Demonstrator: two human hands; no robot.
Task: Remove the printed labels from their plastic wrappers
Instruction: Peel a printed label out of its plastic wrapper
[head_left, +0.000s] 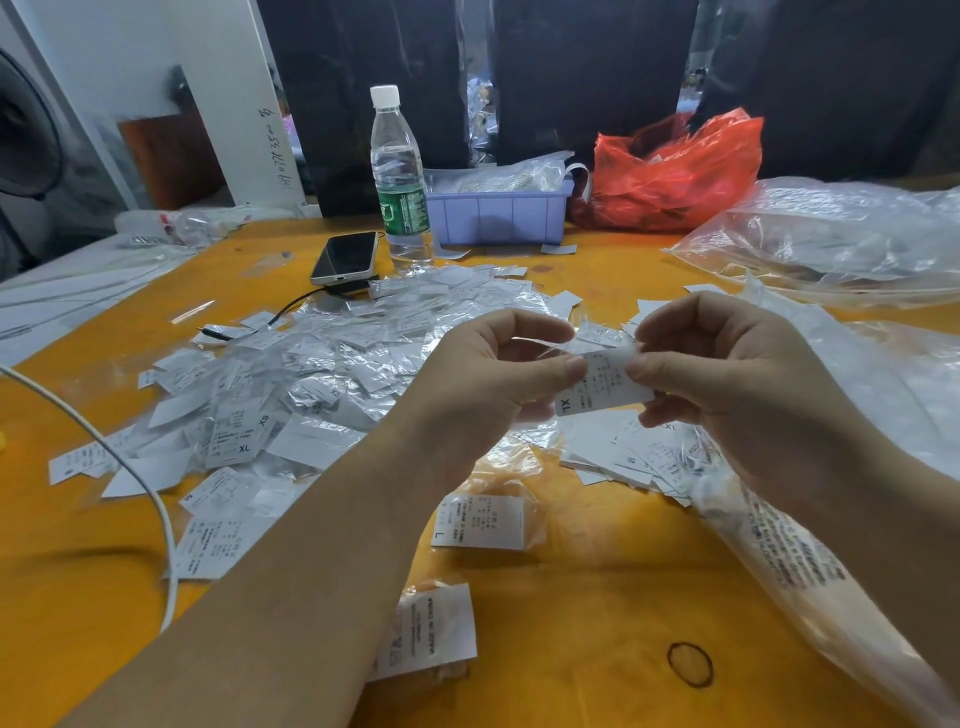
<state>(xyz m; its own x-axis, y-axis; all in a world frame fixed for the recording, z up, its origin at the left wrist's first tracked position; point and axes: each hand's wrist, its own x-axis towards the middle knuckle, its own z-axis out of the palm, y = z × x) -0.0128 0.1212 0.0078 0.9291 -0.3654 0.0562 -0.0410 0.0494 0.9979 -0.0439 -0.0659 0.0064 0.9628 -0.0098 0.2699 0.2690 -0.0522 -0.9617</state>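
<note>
Both hands meet above the middle of the orange table (597, 597). My left hand (493, 374) pinches the left edge of a white printed label marked XL (597, 389), with a clear plastic wrapper (540, 343) crumpled by its fingertips. My right hand (727, 384) pinches the label's right end between thumb and forefinger. A big heap of wrapped labels (322, 374) covers the table to the left. A stack of bare labels (623, 452) lies under my right hand. One wrapped label marked L (480, 522) lies between my forearms.
A water bottle (399, 176), a phone (345, 258) with a cable, a purple bin (493, 215) and a red plastic bag (675, 171) stand at the back. Large clear bags (831, 234) lie at the right. A white cable (130, 467) crosses the left side.
</note>
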